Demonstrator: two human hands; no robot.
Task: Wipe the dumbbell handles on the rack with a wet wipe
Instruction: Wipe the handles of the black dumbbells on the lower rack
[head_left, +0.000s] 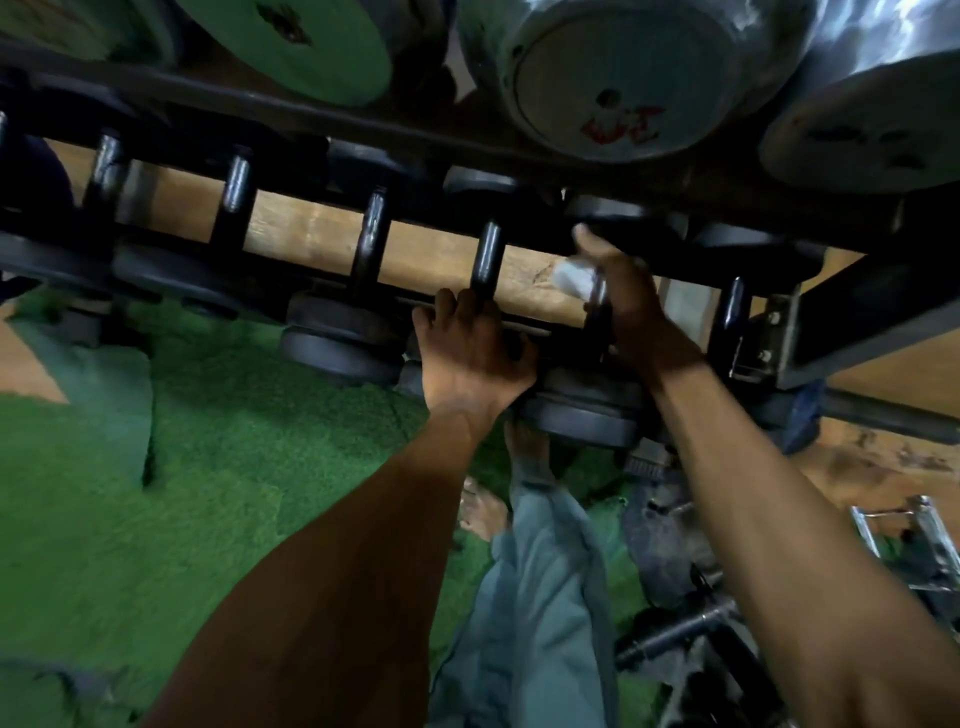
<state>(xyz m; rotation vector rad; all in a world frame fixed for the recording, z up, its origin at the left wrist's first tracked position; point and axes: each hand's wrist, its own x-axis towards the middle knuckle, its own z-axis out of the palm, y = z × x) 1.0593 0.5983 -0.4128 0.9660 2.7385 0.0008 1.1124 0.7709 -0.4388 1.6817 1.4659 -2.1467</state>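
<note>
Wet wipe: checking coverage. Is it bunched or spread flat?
Bunched: the wet wipe shows as a small white wad in the right hand against a dumbbell handle.

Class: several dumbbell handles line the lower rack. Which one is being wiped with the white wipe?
The handle under the right hand, just right of the one at the left hand's fingertips. Only it has the wet wipe against it.

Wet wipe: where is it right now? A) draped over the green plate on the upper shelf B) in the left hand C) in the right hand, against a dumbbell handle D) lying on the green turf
C: the white wet wipe sits in the grip of the right hand, wrapped on a dumbbell handle on the lower rack row, while the left hand holds the neighbouring handle with no wipe in it.
</note>
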